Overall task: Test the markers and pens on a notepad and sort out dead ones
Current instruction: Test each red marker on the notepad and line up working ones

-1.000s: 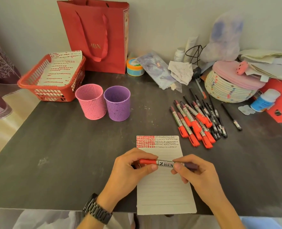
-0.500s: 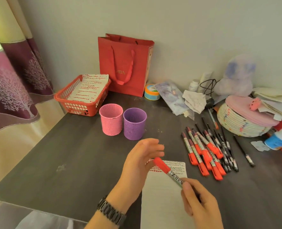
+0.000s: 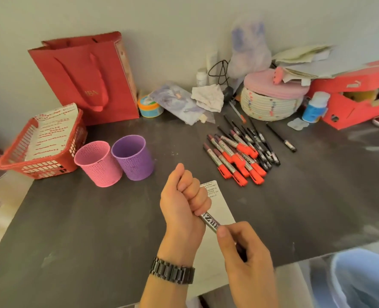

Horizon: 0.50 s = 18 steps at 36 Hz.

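Left hand [image 3: 185,196] fingers curl round one end of the marker [image 3: 210,220]; right hand [image 3: 244,252] fingers pinch its barrel over the notepad [image 3: 219,201]. The marker pile [image 3: 235,156] waits on the worktop [image 3: 95,218], so sorting seems barely begun.

One notepad [image 3: 219,201], one marker [image 3: 211,221] held up, one pink cup [image 3: 97,163], one purple cup [image 3: 133,160], one red basket [image 3: 39,168], one red gift bag [image 3: 84,78], about seven red-capped markers [image 3: 235,158] piled (they overlap, so the count is rough), one black pen [image 3: 280,137] apart.

Silver marker [image 3: 210,221] tilted above notepad [image 3: 221,203], red-capped markers [image 3: 235,156] heaped beyond
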Motion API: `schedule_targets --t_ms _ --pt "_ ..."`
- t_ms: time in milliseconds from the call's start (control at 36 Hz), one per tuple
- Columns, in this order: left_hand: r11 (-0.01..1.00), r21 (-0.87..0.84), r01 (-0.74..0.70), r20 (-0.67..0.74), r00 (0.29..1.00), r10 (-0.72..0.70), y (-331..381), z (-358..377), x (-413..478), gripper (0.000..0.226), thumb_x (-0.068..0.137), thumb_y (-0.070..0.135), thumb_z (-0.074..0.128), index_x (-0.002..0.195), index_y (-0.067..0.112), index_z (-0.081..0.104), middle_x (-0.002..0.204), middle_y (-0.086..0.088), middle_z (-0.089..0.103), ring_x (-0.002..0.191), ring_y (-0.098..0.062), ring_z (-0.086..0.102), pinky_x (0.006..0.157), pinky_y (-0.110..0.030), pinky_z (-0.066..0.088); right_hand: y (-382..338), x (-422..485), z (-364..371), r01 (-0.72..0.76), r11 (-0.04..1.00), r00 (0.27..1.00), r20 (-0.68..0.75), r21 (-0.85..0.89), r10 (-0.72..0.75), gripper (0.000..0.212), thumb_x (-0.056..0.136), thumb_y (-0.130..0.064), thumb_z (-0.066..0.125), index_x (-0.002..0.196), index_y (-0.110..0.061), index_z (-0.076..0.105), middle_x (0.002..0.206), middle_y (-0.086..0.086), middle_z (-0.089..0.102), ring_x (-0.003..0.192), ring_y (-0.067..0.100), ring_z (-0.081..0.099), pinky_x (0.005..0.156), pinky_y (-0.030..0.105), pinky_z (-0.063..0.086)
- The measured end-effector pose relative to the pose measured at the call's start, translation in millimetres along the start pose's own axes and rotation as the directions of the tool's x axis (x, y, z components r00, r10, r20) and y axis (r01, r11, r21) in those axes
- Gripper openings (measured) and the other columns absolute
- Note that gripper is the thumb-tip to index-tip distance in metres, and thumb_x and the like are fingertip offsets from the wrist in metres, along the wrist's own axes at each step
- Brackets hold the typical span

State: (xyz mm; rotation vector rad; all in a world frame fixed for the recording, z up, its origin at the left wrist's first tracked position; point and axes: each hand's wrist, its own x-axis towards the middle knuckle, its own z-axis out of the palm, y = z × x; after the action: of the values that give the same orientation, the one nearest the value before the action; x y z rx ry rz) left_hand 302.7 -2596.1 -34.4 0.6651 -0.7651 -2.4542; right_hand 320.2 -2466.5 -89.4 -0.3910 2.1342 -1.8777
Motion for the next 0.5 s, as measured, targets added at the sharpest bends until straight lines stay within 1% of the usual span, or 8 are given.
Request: schedule_targets --t_ms 56,111,222,278,333,389,444,500 --pt "0.999 0.047 0.007 -0.018 1.000 -0.006 -6.5 0.3 -1.3 0.056 0.102 0.029 0.043 0.048 0.025 0.029 0.046 0.009 0.016 0.034 -0.007 0.012 0.032 -0.018 0.012 2.8 -5.0 -0.7 -0.017 1.000 0.999 -0.032 -0.007 0.017 0.020 0.093 -0.031 0.065 0.074 -0.027 0.063 0.051 -0.013 0.044 0.050 0.004 0.038 0.052 0.013 0.035" --pt "0.997 0.078 0.007 -0.040 0.999 -0.004 -11.6 0.1 -2.4 0.057 0.102 0.029 0.043 0.047 0.026 0.030 0.046 0.009 0.016 0.035 -0.007 0.012 0.032 -0.019 0.013 4.9 -7.8 -0.6 -0.026 0.999 0.999 -0.040 -0.023 0.025 0.019 0.094 -0.032 0.065 0.077 -0.024 0.063 0.052 -0.013 0.045 0.050 0.003 0.039 0.052 0.012 0.035" --pt "0.994 0.111 0.017 -0.032 0.999 -0.013 -9.0 -2.5 1.9 0.056 0.102 0.030 0.043 0.048 0.026 0.030 0.046 0.010 0.016 0.035 -0.007 0.012 0.032 -0.020 0.013 2.2 -4.7 -0.4 0.015 1.000 1.000 -0.022 -0.026 -0.015 0.030 0.083 -0.056 0.056 0.080 -0.027 0.063 0.054 -0.015 0.049 0.051 0.002 0.042 0.052 0.010 0.036" --pt "0.992 0.126 0.026 0.005 1.000 -0.027 -3.0 -4.9 7.2 0.055 0.103 0.031 0.043 0.049 0.025 0.032 0.046 0.010 0.017 0.037 -0.007 0.014 0.034 -0.021 0.015 -1.1 3.2 -1.9 0.044 0.998 0.999 0.020 -0.043 -0.043 0.032 0.081 -0.059 0.053 0.084 -0.029 0.063 0.057 -0.017 0.053 0.054 0.002 0.045 0.053 0.009 0.037" --pt "0.988 0.156 0.018 0.044 0.999 -0.025 3.5 -8.9 11.1 0.052 0.102 0.033 0.044 0.052 0.023 0.036 0.049 0.009 0.020 0.039 -0.008 0.019 0.037 -0.021 0.023 -3.8 11.9 -4.3 0.071 0.995 0.996 0.068 -0.077 -0.066 0.027 0.084 -0.057 0.052 0.087 -0.033 0.063 0.061 -0.021 0.056 0.056 -0.001 0.049 0.053 0.008 0.038" --pt "0.975 0.220 -0.019 0.103 0.995 -0.004 10.5 -16.0 11.6 0.047 0.101 0.036 0.045 0.058 0.020 0.046 0.053 0.004 0.031 0.044 -0.012 0.032 0.044 -0.023 0.035 -5.9 19.0 -7.2 0.085 0.992 0.992 0.103 -0.091 -0.075 0.026 0.085 -0.058 0.053 0.090 -0.036 0.065 0.065 -0.025 0.059 0.061 -0.002 0.053 0.057 0.008 0.040" --pt "0.934 0.351 -0.061 0.182 0.983 -0.005 17.7 -25.2 9.9 0.041 0.099 0.039 0.049 0.066 0.017 0.059 0.064 -0.003 0.051 0.056 -0.018 0.051 0.058 -0.028 0.047 -6.8 25.1 -10.7 0.104 0.988 0.988 0.122 -0.118 -0.089 0.021 0.087 -0.057 0.058 0.093 -0.039 0.068 0.072 -0.026 0.063 0.068 -0.002 0.056 0.062 0.007 0.041" --pt "0.816 0.566 -0.118 0.235 0.972 -0.023 23.9 -35.5 7.9 0.038 0.100 0.039 0.048 0.077 0.018 0.071 0.086 -0.006 0.069 0.080 -0.020 0.065 0.075 -0.032 0.051 -8.3 31.3 -13.9 0.119 0.983 0.985 0.139 -0.143 -0.099 0.006 0.090 -0.046 0.066 0.094 -0.042 0.068 0.081 -0.027 0.067 0.076 -0.002 0.060 0.066 0.007 0.042"
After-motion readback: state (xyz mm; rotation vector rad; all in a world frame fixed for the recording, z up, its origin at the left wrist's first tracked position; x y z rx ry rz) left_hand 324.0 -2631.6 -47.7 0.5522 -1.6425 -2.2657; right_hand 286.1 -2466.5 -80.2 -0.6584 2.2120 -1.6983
